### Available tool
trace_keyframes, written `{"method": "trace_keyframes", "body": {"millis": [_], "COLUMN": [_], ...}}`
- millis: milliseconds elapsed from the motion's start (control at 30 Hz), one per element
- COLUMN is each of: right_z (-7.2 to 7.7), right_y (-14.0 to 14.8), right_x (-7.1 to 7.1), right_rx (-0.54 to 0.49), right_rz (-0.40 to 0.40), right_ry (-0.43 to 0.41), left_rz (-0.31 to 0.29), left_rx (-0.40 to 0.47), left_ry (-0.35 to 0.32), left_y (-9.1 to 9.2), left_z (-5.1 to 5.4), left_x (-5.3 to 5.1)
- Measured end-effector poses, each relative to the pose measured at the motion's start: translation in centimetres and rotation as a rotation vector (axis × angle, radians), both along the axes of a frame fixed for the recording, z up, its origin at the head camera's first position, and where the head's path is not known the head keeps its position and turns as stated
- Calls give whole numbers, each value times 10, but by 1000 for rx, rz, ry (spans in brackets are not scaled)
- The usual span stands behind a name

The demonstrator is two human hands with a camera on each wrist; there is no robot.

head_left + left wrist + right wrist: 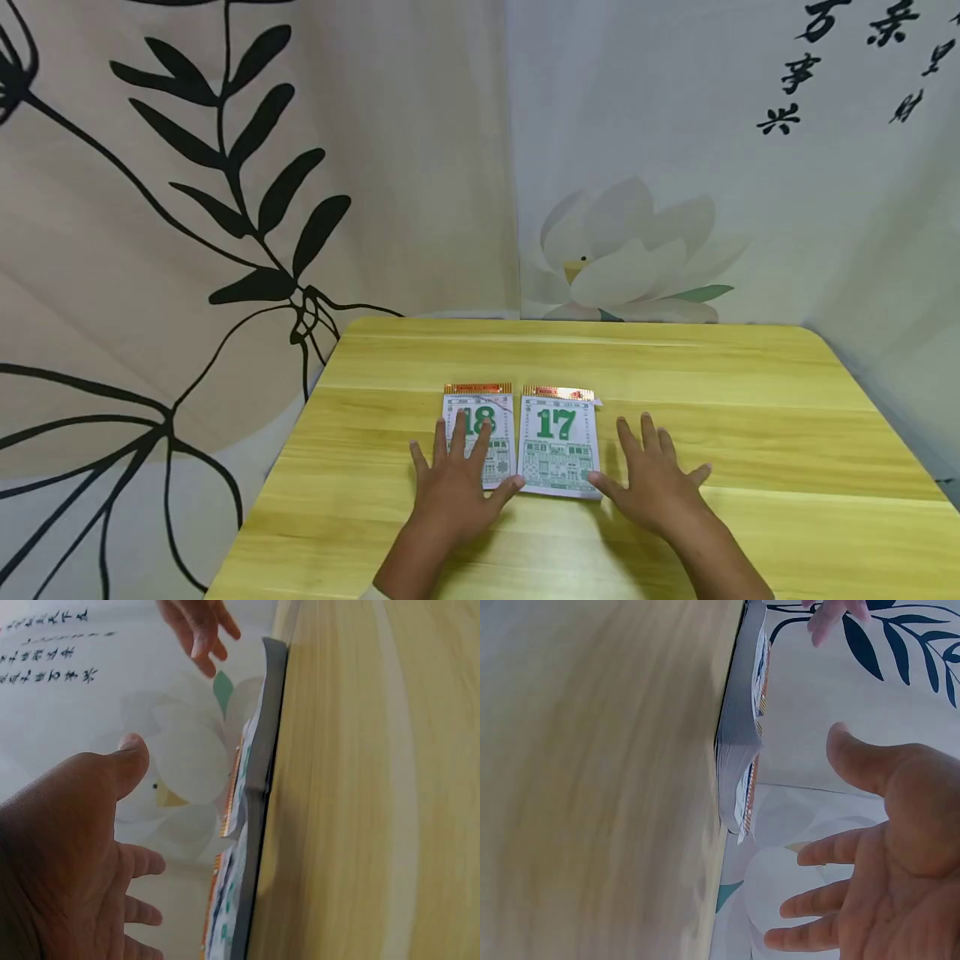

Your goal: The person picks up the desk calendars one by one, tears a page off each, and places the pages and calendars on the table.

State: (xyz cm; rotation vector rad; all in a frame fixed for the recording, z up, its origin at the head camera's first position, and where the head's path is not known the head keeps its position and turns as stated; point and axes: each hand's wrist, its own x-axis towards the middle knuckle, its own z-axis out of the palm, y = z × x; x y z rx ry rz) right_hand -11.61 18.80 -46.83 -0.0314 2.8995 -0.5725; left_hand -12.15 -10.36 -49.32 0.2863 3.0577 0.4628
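Two thick calendar pads lay flat side by side on a wooden tabletop (750, 400), their printed faces up and a narrow gap between their upper ends. The left pad (501, 458) bore a large green "18," partly hidden behind fingers in the head view; the right pad (558, 450) showed a green "17" in full above a block of small green print. A shiny red-and-gold strip (477, 388) ran across the top of the left pad, and a matching band (558, 392) topped the other, where a scrap of white paper (597, 403) jutted from the upper right corner.

A person's hands were both released, grasping nothing, their fingers spread. The left hand (456, 500) hovered over the lower part of the "18" pad, and the right hand (660, 492) hung just beside the "17" pad, its thumb crossing that pad's lower right corner in the head view. Both wrist views showed the palms raised clear of the pads.

Behind the tabletop rose pale hangings, one with a bold black leafy plant (238, 179), the other with a soft white lotus (630, 271) and black Chinese characters (801, 72) near the top.
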Motion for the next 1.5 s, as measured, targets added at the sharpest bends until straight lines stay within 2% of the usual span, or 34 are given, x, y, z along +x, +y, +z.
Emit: {"method": "trace_keyframes", "body": {"millis": [167, 333, 600, 833, 1033, 1167, 1267, 1400, 1500], "right_z": [-3, -7, -10, -13, -17, -19, -18, -19, -20], "right_y": [-2, -6, -12, -14, -14, -14, -15, -18, -22], "right_x": [-3, -5, -11, -18, -25, -27, -27, -28, -29], "right_rx": [12, -21, -171, -273, -384, -462, -527, -624, -664], "right_rz": [-1, 2, 21, 35, 35, 25, 47, 99, 68], "right_ry": [15, 21, -21, -39, -93, -120, -120, -125, -155], "left_rz": [-32, -60, -137, -188, -184, -188, -172, -145, -128], "left_rx": [25, 29, 109, 184, 212, 205, 215, 282, 342], "left_ry": [-8, -38, -135, -217, -240, -210, -195, -223, -240], "left_y": [11, 22, 30, 34, 39, 43, 47, 50, 55], "left_z": [-4, -6, -9, -8, -9, -8, -8, -9, -11], "left_x": [-5, -11, -19, -32, -39, -41, -40, -40, -41]}}
